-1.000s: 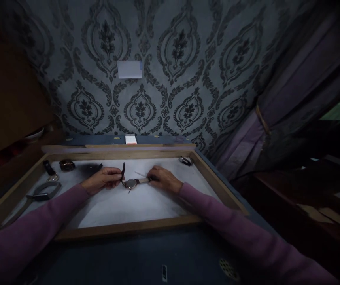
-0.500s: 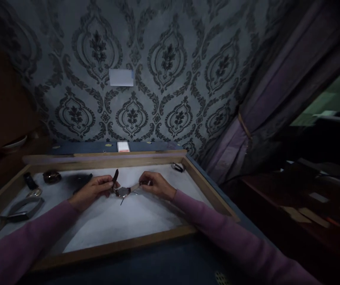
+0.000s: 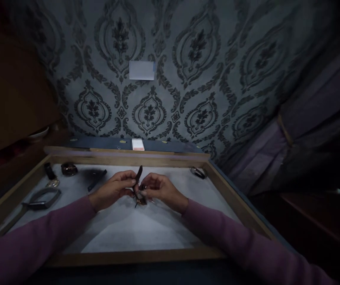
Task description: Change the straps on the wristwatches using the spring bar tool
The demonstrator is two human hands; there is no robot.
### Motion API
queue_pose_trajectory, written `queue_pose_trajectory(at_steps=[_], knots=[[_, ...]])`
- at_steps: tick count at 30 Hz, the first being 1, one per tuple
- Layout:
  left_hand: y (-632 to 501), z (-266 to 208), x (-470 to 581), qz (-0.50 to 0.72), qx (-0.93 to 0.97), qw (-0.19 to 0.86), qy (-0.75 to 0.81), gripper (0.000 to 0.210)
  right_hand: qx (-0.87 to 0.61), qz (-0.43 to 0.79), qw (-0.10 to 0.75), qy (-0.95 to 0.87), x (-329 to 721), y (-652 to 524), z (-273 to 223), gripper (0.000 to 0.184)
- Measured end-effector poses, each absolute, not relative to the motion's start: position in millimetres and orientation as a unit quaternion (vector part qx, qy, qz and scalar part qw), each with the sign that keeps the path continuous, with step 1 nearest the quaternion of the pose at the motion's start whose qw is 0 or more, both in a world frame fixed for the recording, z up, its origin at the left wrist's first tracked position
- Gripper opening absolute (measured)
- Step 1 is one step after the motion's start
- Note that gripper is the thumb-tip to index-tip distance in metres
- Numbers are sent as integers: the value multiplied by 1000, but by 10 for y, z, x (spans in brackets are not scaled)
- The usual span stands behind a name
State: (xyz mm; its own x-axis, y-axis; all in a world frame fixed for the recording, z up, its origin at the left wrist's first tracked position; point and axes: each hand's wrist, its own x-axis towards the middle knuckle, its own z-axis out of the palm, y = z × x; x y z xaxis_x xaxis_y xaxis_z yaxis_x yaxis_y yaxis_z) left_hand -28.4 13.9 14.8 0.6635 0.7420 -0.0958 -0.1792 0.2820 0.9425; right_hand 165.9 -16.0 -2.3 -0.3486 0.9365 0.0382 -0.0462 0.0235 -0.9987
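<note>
Between my two hands, above the white bottom of a wooden-framed tray (image 3: pixel 134 259), is a wristwatch (image 3: pixel 141 200) with a brown strap. My left hand (image 3: pixel 115 189) pinches one strap end, which sticks up past the fingertips. The fingers of my right hand (image 3: pixel 164 191) are closed on the other strap, near the watch case. The case is partly covered by my fingers, so its dial barely shows. A thin dark pointed piece hangs below the watch; I cannot make out what it is.
At the tray's left lie a dark watch (image 3: pixel 50 171), a brown bracelet-like band (image 3: pixel 69 169), a grey looped strap (image 3: pixel 44 198) and a dark flat piece (image 3: pixel 97 180). Another wristwatch (image 3: pixel 198 172) lies in the far right corner. Behind stand a patterned wall and a purple curtain (image 3: pixel 265 146).
My right hand has come closer to my left, and the strap that was stretched out between them is now folded in. The watch case has tilted. The camera view has turned left.
</note>
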Motion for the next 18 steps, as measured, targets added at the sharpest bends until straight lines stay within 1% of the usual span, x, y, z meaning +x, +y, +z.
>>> queue_pose_trajectory(at_steps=[4, 7, 12, 15, 18], knots=[[135, 60, -309, 301, 513, 752, 285, 28, -382, 586, 423, -575, 1607, -195, -26, 43], [120, 0, -322, 288, 560, 721, 291, 26, -399, 557, 422, -593, 1574, -256, -6, 40], [91, -38, -299, 272, 602, 690, 295, 33, -421, 496, 398, -647, 1547, -321, -19, 35], [83, -53, -282, 270, 617, 681, 288, 38, -428, 483, 392, -655, 1551, -305, -80, 37], [89, -92, -269, 264, 629, 677, 276, 39, -431, 479, 380, -664, 1557, -290, -132, 34]])
